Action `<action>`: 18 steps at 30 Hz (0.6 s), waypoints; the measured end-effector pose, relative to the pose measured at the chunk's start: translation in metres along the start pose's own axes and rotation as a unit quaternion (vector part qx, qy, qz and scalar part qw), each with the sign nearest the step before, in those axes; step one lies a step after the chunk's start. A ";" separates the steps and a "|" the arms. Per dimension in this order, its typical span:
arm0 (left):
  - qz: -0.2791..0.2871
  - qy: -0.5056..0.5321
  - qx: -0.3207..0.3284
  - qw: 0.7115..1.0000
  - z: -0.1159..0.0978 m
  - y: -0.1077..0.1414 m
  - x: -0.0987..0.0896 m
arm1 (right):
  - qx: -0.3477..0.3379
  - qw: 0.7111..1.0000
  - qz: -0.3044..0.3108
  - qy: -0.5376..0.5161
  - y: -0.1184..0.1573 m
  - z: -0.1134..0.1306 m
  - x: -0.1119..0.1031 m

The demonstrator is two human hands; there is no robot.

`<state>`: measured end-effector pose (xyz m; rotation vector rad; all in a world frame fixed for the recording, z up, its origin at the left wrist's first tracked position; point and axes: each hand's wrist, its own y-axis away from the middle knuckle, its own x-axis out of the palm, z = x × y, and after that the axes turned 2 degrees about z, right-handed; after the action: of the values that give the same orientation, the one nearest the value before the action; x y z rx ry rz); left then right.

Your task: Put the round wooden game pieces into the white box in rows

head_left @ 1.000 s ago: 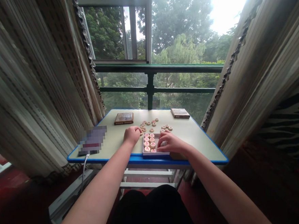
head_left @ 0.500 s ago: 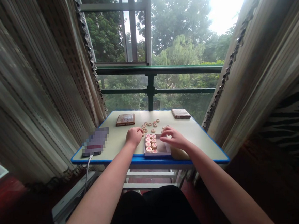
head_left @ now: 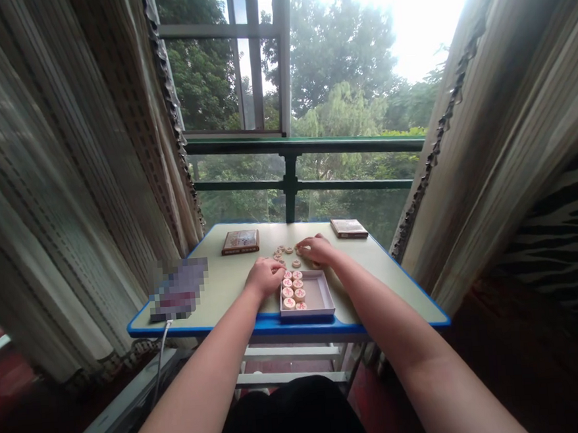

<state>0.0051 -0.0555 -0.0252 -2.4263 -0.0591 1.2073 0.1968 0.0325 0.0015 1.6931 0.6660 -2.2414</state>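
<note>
A shallow open box [head_left: 331,300] lies at the table's near edge, with round pieces bearing red characters [head_left: 300,294] in two columns on its left side. At the box's upper left corner is my left hand [head_left: 266,277], its fingers bent near the pieces; what it holds, if anything, is hidden. My right hand [head_left: 316,250] reaches beyond the box, fingertips down at the loose round pieces [head_left: 289,250]; whether one is between them is too small to tell. Another loose piece [head_left: 296,263] lies just behind the box.
On the table [head_left: 383,282] a flat brown box [head_left: 240,241] stands back left and a second one [head_left: 349,228] back right. A blurred-out device [head_left: 180,290] with a white cable [head_left: 161,364] lies at the left. Curtains and a green railing [head_left: 353,145] surround the table.
My right hand has moved from over the box's right side to the loose pieces behind it. My left hand has shifted slightly right to the box corner. The view has tilted up a little.
</note>
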 end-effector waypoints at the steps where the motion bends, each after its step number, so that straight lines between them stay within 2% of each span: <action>1: 0.001 0.002 0.001 1.000 0.000 0.000 0.000 | 0.014 1.000 -0.005 0.003 -0.001 -0.002 0.001; 8: -0.014 0.007 -0.009 1.000 -0.001 0.001 -0.002 | 0.113 0.993 -0.036 0.007 0.000 -0.014 0.005; 12: -0.030 0.002 -0.032 0.999 -0.003 0.001 -0.004 | 0.114 0.993 -0.042 -0.001 -0.001 -0.015 0.004; 18: -0.048 -0.005 -0.044 0.998 -0.006 0.002 -0.006 | 0.126 0.991 -0.048 -0.004 0.000 -0.004 0.002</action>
<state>0.0056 -0.0609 -0.0181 -2.4617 -0.2338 1.1978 0.1998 0.0344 -0.0016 1.7971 0.4871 -2.4884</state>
